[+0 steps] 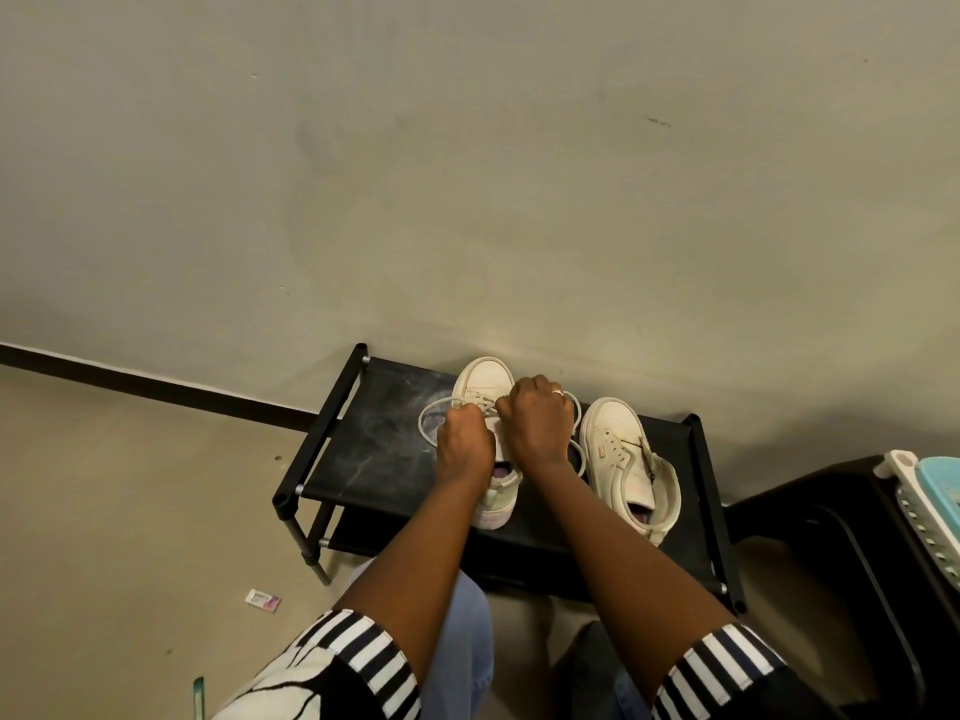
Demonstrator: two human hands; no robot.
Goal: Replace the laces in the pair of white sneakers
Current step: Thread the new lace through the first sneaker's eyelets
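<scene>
Gripping white lace (430,410) in clenched left hand (464,440) and right hand (537,424), over sneaker (483,379) on black rack (374,449); second sneaker (618,433) just beside

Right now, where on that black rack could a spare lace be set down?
Bare: the dusty left part of the rack top, between its left rail and the lace. Crowded: the middle, where the left hand and right hand grip the lace over one sneaker, and the right end, where the other sneaker lies.

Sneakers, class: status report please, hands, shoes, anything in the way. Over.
Left hand and right hand both grip lace on first sneaker. Second sneaker unlaced, beside it on black rack. Nothing blocking.
</scene>
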